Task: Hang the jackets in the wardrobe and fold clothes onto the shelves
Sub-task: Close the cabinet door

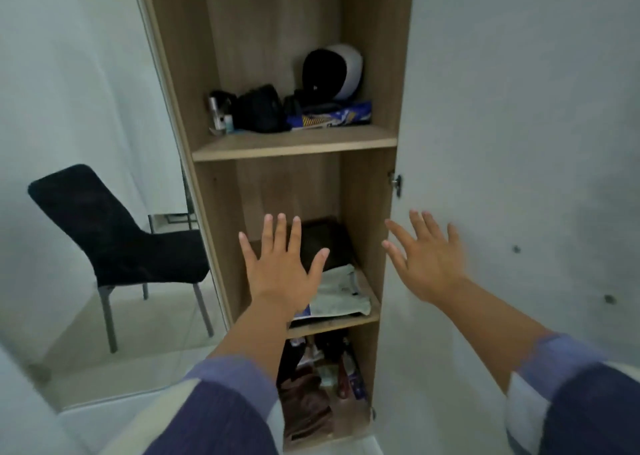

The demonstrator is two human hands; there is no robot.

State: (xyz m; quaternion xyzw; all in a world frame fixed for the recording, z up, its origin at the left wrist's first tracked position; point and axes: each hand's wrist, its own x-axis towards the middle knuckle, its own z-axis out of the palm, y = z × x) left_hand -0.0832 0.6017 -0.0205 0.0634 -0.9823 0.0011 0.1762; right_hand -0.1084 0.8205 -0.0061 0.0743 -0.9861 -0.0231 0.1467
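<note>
both hands outstretched, fingers spread, empty

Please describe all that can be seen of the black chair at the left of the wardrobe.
The black chair stands upright on the pale floor, left of the wooden wardrobe. A black fabric-like cover wraps its tall backrest and its seat. Grey, metal-looking legs show below. The seat faces right, toward the wardrobe. Neither hand touches it, and nothing lies on it.

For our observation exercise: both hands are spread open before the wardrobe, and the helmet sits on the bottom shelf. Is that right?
Not quite. The head view shows the helmet on the upper shelf, not the bottom one. The left hand and right hand are indeed spread open before the wardrobe.
</note>
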